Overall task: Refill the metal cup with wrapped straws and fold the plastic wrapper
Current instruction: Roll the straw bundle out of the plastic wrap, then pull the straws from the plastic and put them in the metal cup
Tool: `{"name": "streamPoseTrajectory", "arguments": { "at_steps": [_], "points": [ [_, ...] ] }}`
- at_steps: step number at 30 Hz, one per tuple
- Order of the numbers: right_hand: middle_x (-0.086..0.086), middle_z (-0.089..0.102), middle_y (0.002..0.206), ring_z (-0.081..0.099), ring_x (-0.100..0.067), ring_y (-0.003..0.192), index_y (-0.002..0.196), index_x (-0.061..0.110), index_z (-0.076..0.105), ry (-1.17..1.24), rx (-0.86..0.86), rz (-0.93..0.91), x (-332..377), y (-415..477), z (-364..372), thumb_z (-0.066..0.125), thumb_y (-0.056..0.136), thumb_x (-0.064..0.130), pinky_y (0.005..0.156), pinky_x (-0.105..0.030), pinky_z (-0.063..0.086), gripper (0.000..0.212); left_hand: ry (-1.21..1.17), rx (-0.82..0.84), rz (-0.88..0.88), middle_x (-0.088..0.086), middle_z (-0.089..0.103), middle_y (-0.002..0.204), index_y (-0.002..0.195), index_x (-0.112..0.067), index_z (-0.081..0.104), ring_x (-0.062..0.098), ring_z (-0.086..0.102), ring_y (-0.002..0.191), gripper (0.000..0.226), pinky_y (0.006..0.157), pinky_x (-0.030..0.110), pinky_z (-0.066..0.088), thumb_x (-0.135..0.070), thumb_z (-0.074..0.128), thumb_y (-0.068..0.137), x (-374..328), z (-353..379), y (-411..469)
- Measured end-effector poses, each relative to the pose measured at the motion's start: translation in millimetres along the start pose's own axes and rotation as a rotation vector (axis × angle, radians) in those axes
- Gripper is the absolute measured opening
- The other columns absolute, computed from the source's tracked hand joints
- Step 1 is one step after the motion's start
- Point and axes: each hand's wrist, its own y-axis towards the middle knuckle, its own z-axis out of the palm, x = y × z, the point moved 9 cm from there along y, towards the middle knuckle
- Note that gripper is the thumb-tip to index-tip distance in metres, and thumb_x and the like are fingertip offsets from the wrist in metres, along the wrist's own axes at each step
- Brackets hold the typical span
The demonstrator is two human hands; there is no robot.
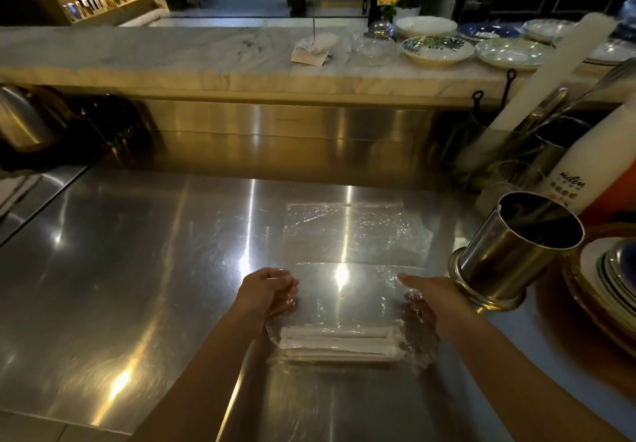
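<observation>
Fingers of the left hand (266, 290) and right hand (430, 298) pinch the plastic wrapper (347, 259) edges, spread flat on the worktop (137, 252); wrapped straws (339, 345) lie inside its near end; the metal cup (516, 248) stands just right.

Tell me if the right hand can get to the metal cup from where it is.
Probably yes: the right hand grips the plastic wrapper just beside the metal cup, with bare counter between them, though it must release the wrapper first.
</observation>
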Motion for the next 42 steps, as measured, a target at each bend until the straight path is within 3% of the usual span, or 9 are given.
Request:
{"name": "streamPoseTrajectory", "arguments": {
  "at_steps": [3,7,11,15,19,22,26,32,42],
  "points": [
    [-0.006,0.055,0.061,0.049,-0.019,0.057,0.067,0.009,0.059,0.038,0.091,-0.088,8.3,-0.1,6.8,0.069,0.078,0.019,0.055,-0.031,0.04,0.017,0.011,-0.035,-0.024,0.011,0.067,0.069,0.085,-0.003,0.062,0.016,0.062,0.049,0.004,0.042,0.021,0.05,0.0,0.061,0.082,3.1,-6.7,2.5],
    [0.001,0.054,0.05,0.046,-0.013,0.048,0.068,0.014,0.064,0.032,0.123,-0.298,37.4,-8.4,11.8,0.068,0.078,0.011,0.046,-0.024,0.039,0.011,0.15,-0.075,0.032,0.015,0.064,0.078,0.111,-0.004,0.051,0.021,0.058,0.055,0.036,0.048,0.027,0.046,-0.005,0.067,0.078,-6.2,-14.3,2.7],
    [0.005,0.056,0.045,0.047,-0.008,0.043,0.068,0.014,0.064,-0.067,0.228,-0.516,79.1,-27.5,23.6,0.068,0.077,0.006,0.043,-0.021,0.04,0.013,0.849,-0.285,0.518,0.016,0.051,0.128,0.126,-0.011,0.042,0.031,0.054,0.107,0.055,0.093,0.042,0.045,-0.014,0.068,0.079,-82.7,-3.7,-23.6],
    [0.008,0.06,0.048,0.052,-0.003,0.046,0.068,0.016,0.064,-0.257,0.341,-0.739,121.0,-56.9,42.2,0.069,0.076,0.005,0.045,-0.015,0.042,0.015,1.066,0.116,1.135,0.006,0.067,0.109,0.11,-0.014,0.06,0.025,0.06,0.101,0.027,0.088,0.028,0.037,-0.011,0.06,0.083,-157.0,91.6,-100.0],
    [0.014,0.063,0.055,0.055,0.001,0.051,0.062,0.029,0.063,-0.432,0.436,-0.868,141.4,-79.9,61.5,0.07,0.076,0.009,0.05,-0.008,0.041,0.026,1.15,0.435,1.554,0.006,0.069,0.104,0.106,-0.012,0.062,0.02,0.06,0.1,0.026,0.093,0.034,0.038,-0.008,0.054,0.082,-187.2,164.8,-166.0],
    [-0.001,0.064,0.062,0.058,-0.012,0.058,0.067,0.036,0.066,-0.469,0.457,-0.902,145.7,-83.4,67.9,0.073,0.074,0.015,0.059,-0.015,0.047,0.024,1.376,0.555,1.546,0.003,0.066,0.113,0.116,-0.017,0.055,0.018,0.056,0.108,0.031,0.103,0.036,0.024,-0.021,0.054,0.085,-186.8,203.8,-166.5],
    [0.009,0.061,0.057,0.059,0.008,0.059,0.062,0.033,0.062,-0.502,0.389,-0.952,154.1,-86.2,59.6,0.074,0.072,0.019,0.051,-0.003,0.041,0.021,1.733,0.584,1.371,-0.002,0.066,0.098,0.105,-0.022,0.058,0.015,0.055,0.099,0.032,0.106,0.037,0.014,-0.047,0.051,0.086,-179.0,218.3,-135.6],
    [0.011,0.065,0.058,0.058,-0.003,0.055,0.062,0.029,0.063,-0.364,0.429,-0.921,149.4,-82.6,39.8,0.075,0.069,0.01,0.055,-0.016,0.049,0.025,1.827,0.528,1.28,-0.008,0.061,0.081,0.075,-0.027,0.057,0.012,0.052,0.092,0.013,0.111,0.049,0.011,-0.036,0.058,0.084,-201.6,202.5,-111.5],
    [0.003,0.07,0.066,0.065,-0.013,0.07,0.066,0.022,0.068,-0.229,0.293,-0.752,108.2,-51.9,6.7,0.068,0.075,0.0,0.066,-0.021,0.052,0.024,1.691,0.114,1.54,-0.007,0.063,0.08,0.081,-0.02,0.061,0.018,0.059,0.09,0.011,0.104,0.035,0.005,-0.031,0.063,0.081,-258.3,178.9,-129.9]
  ]
}}
